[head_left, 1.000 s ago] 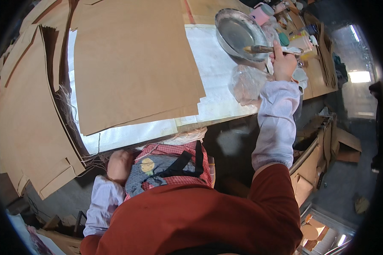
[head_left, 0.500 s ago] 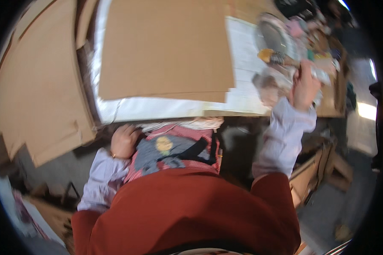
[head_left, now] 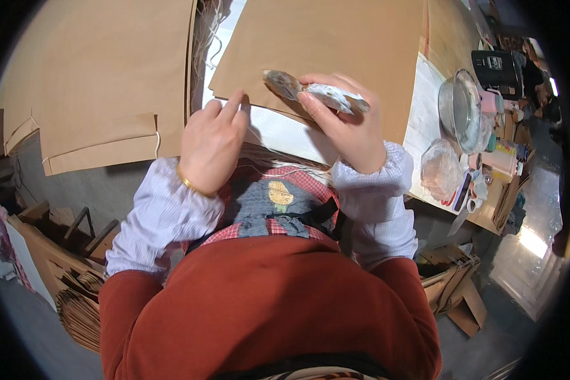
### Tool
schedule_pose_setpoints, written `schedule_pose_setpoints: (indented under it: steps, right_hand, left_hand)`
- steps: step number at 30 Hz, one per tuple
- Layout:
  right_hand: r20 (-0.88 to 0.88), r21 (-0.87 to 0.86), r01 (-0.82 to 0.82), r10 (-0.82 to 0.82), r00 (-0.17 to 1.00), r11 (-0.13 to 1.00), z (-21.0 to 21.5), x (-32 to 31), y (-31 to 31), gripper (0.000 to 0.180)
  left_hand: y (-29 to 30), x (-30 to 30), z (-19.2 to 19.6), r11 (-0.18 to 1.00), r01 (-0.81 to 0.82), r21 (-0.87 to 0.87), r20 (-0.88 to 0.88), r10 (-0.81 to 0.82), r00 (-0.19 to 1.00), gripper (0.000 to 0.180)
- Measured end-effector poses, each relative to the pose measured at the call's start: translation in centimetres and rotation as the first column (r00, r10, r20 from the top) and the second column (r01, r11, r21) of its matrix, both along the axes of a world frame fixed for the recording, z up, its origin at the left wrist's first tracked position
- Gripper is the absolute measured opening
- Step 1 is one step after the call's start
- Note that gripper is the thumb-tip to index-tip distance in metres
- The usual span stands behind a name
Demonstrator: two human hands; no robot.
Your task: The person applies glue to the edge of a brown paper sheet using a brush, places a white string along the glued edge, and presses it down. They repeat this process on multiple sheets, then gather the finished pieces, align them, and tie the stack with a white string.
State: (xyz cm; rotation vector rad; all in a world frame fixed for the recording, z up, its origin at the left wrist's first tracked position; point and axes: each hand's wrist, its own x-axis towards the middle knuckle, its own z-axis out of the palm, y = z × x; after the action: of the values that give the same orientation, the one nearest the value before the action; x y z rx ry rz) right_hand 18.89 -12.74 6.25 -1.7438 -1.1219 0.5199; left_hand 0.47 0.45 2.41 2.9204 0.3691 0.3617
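My right hand (head_left: 354,130) grips a flat brush (head_left: 328,95) by its white-smeared handle. The brush's worn, brownish head points left, over the near edge of a stack of brown paper sheets (head_left: 335,38). At that stack's near left corner is my left hand (head_left: 214,142), its index finger stretched out and the other fingers loosely bent, with nothing seen in it. Whether its fingertips touch the paper I cannot tell. Beneath the sheets lies a white textured covering (head_left: 285,126), which shows along the near edge.
Brown paper bags (head_left: 101,82) with cord handles lie on the left. To the right are a metal basin (head_left: 460,111), a clear plastic bag (head_left: 441,170), scissors (head_left: 473,204) and a black box (head_left: 497,73). Cardboard pieces (head_left: 76,253) stand low on the left. White cords hang at the table edge.
My right hand has brought the brush from beside the basin leftward over the paper. My left hand has risen from the table edge to the paper's corner. The view has shifted to the right.
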Motion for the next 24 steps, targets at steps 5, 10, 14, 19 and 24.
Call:
schedule_pose_setpoints:
  steps: [5,10,14,19,24]
  right_hand:
    - [-0.17,-0.013,0.195,-0.195,0.966,0.981,0.5,-0.9,0.5,0.015]
    - [-0.121,-0.069,0.125,-0.132,0.984,0.99,-0.2,-1.1,0.8,0.01]
    - [-0.096,-0.156,0.256,-0.272,0.957,0.954,-0.5,1.5,-2.4,0.006]
    - [0.348,-0.107,0.46,-0.4,0.848,0.881,-0.7,5.5,-9.4,0.019]
    - [0.598,-0.289,0.631,-0.379,0.707,0.72,-1.4,6.5,-9.6,0.027]
  left_hand:
    - [0.5,0.7,-2.2,1.0,-0.013,0.017,-0.057,0.014,0.998,0.017]
    - [0.2,0.7,-2.0,1.0,-0.02,-0.004,-0.068,0.02,0.997,0.022]
    - [0.1,0.9,-1.9,1.0,-0.022,-0.01,-0.095,0.021,0.995,0.022]
    - [0.6,0.9,-2.4,1.0,0.016,0.025,-0.047,-0.015,0.999,0.015]
    - [0.6,1.0,-2.1,0.999,0.033,0.036,-0.089,-0.029,0.996,0.017]
